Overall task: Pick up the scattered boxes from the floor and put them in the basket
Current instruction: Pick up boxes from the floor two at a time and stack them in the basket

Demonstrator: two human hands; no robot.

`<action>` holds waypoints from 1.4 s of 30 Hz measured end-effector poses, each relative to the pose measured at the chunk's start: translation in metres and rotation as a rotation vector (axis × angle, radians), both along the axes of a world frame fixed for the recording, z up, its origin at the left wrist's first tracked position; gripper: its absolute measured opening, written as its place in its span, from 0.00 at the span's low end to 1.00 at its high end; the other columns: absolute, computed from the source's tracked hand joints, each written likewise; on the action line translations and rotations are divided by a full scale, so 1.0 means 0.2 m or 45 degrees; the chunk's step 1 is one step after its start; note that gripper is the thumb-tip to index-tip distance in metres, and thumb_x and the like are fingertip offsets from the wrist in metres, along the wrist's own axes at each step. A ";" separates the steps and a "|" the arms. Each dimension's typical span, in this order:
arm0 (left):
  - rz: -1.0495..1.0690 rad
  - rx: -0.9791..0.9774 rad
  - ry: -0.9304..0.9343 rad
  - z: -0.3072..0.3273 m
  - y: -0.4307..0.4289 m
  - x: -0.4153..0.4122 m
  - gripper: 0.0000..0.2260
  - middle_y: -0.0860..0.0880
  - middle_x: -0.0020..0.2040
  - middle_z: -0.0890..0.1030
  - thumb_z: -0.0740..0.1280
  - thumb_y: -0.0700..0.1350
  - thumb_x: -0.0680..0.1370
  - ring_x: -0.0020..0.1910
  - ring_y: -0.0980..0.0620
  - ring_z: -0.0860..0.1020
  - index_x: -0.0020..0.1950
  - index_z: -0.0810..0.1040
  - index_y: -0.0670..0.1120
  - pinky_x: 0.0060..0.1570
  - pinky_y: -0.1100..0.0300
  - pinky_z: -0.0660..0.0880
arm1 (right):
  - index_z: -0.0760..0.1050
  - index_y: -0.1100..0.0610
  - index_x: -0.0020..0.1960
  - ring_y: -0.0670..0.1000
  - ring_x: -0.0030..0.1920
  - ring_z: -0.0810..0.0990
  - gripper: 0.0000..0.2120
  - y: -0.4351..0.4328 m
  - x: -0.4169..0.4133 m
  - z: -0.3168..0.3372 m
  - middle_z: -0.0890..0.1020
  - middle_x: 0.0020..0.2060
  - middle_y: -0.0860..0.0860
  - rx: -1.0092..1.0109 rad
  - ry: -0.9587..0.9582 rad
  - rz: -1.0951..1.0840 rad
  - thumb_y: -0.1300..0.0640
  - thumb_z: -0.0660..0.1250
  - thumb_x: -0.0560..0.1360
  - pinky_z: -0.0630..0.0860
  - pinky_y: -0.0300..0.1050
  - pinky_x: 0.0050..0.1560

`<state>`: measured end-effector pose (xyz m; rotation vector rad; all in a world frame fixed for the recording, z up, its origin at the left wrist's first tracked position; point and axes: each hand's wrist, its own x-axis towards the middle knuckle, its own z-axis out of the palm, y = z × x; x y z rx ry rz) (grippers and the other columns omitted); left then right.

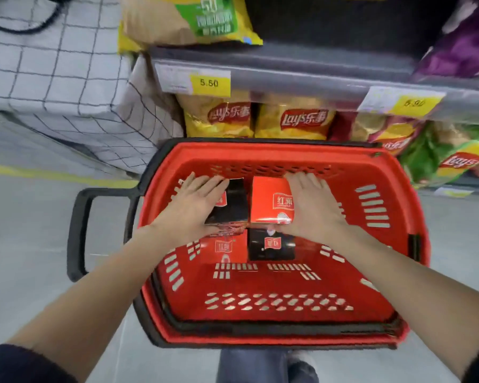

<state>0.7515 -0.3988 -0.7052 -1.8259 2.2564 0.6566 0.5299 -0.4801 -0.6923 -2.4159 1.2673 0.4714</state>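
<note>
Four boxes are inside the basket (260, 150) at centre frame. Left hand (194, 205) clasps a black box (233, 200), right hand (313, 208) clasps a red box (268, 200), both just above two lower boxes (271, 244). Looks like the placing step; next up, release both and lift clear.

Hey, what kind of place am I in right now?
Most likely a supermarket or convenience store aisle: a red shopping basket, stocked chip bags, and yellow price tags on the shelf edge.
</note>
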 end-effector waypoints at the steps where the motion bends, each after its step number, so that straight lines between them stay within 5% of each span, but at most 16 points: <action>1: -0.063 -0.050 -0.006 -0.05 0.01 0.00 0.44 0.39 0.69 0.70 0.78 0.52 0.63 0.67 0.37 0.69 0.72 0.63 0.39 0.69 0.45 0.52 | 0.56 0.57 0.72 0.56 0.69 0.63 0.49 0.01 0.00 -0.04 0.66 0.69 0.54 0.000 -0.006 0.000 0.41 0.76 0.61 0.58 0.52 0.70; 4: -0.132 -0.190 -0.019 -0.13 0.01 0.03 0.44 0.38 0.63 0.76 0.80 0.53 0.57 0.60 0.37 0.76 0.67 0.68 0.37 0.63 0.42 0.58 | 0.56 0.57 0.72 0.56 0.70 0.62 0.48 0.00 0.00 -0.12 0.65 0.70 0.55 -0.004 -0.028 0.012 0.43 0.76 0.62 0.57 0.52 0.71; 11: -0.163 -0.191 -0.080 -0.13 0.03 0.03 0.45 0.39 0.67 0.72 0.79 0.52 0.60 0.65 0.39 0.71 0.70 0.64 0.38 0.67 0.45 0.57 | 0.58 0.61 0.72 0.59 0.69 0.64 0.50 -0.01 0.02 -0.13 0.67 0.68 0.58 -0.062 0.049 0.133 0.45 0.78 0.59 0.56 0.54 0.72; 17: -0.073 0.012 -0.069 -0.01 0.06 0.01 0.44 0.45 0.78 0.46 0.69 0.57 0.71 0.77 0.48 0.46 0.76 0.46 0.45 0.73 0.54 0.41 | 0.44 0.59 0.75 0.56 0.75 0.51 0.55 0.01 0.02 -0.02 0.53 0.75 0.57 -0.030 0.135 0.197 0.41 0.74 0.63 0.45 0.52 0.76; 21: 0.020 0.121 -0.049 0.21 0.08 0.04 0.39 0.46 0.78 0.45 0.62 0.60 0.75 0.77 0.49 0.47 0.76 0.46 0.47 0.76 0.54 0.46 | 0.48 0.58 0.75 0.56 0.75 0.51 0.48 0.01 -0.06 0.17 0.53 0.75 0.56 0.069 0.080 0.162 0.43 0.71 0.67 0.47 0.50 0.76; 28: 0.088 0.245 -0.122 0.87 0.14 -0.01 0.32 0.48 0.77 0.53 0.55 0.60 0.77 0.75 0.49 0.58 0.76 0.50 0.48 0.72 0.55 0.57 | 0.55 0.56 0.74 0.54 0.72 0.61 0.35 0.08 -0.41 0.81 0.62 0.73 0.53 0.223 0.022 -0.053 0.47 0.66 0.72 0.59 0.48 0.72; 32: -0.001 0.232 -0.151 1.44 0.13 -0.14 0.41 0.50 0.76 0.57 0.41 0.69 0.68 0.72 0.51 0.63 0.76 0.54 0.49 0.69 0.57 0.63 | 0.56 0.54 0.74 0.51 0.73 0.60 0.33 0.13 -0.66 1.39 0.62 0.73 0.51 0.230 -0.046 -0.184 0.46 0.64 0.74 0.59 0.43 0.70; 36: -0.069 0.141 -0.145 1.95 0.06 -0.32 0.31 0.50 0.74 0.62 0.51 0.65 0.76 0.71 0.51 0.65 0.74 0.58 0.49 0.67 0.56 0.64 | 0.60 0.54 0.72 0.53 0.71 0.63 0.38 0.20 -0.87 1.92 0.65 0.71 0.53 0.160 -0.132 -0.376 0.35 0.58 0.68 0.62 0.45 0.69; 40: -0.226 0.010 -0.121 2.32 -0.04 -0.52 0.38 0.51 0.71 0.67 0.44 0.69 0.68 0.69 0.52 0.68 0.72 0.63 0.50 0.64 0.54 0.69 | 0.61 0.57 0.72 0.54 0.71 0.63 0.29 0.29 -1.10 2.31 0.67 0.70 0.55 -0.015 -0.227 -0.498 0.49 0.65 0.75 0.58 0.42 0.68; 42: -0.266 -0.028 -0.100 2.47 -0.09 -0.64 0.35 0.51 0.72 0.66 0.49 0.68 0.71 0.69 0.52 0.67 0.72 0.62 0.49 0.64 0.55 0.69 | 0.62 0.58 0.71 0.54 0.71 0.63 0.28 0.35 -1.21 2.48 0.68 0.69 0.55 -0.072 -0.250 -0.597 0.51 0.65 0.75 0.58 0.40 0.66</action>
